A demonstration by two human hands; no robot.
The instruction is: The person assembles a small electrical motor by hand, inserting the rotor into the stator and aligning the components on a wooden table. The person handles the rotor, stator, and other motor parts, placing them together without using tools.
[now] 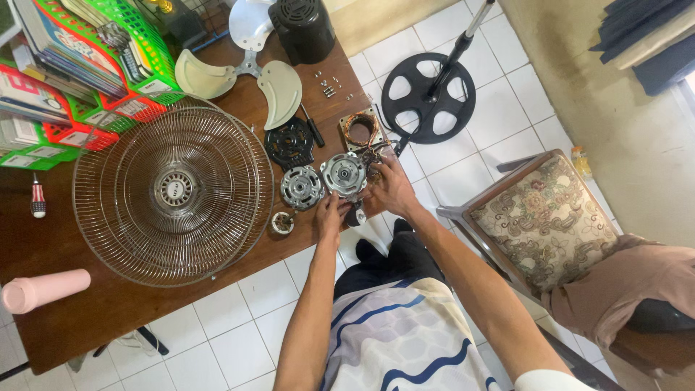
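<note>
Round silver motor housing (pixel 344 174), flat face up, at the brown table's near edge, wires trailing right

Both bare arms reach forward and up from the torso, converging toward one spot. The left arm runs almost straight up, forearm long and slim, wrist straight. The left hand (pixel 329 215) is palm down, fingers curled inward and pinched close together. The right arm comes in on a diagonal from the lower right, elbow slightly bent. The right hand (pixel 391 187) sits a little farther out, knuckles up, fingers bent and gripping. The two hands sit just beside each other, nearly touching.
</note>
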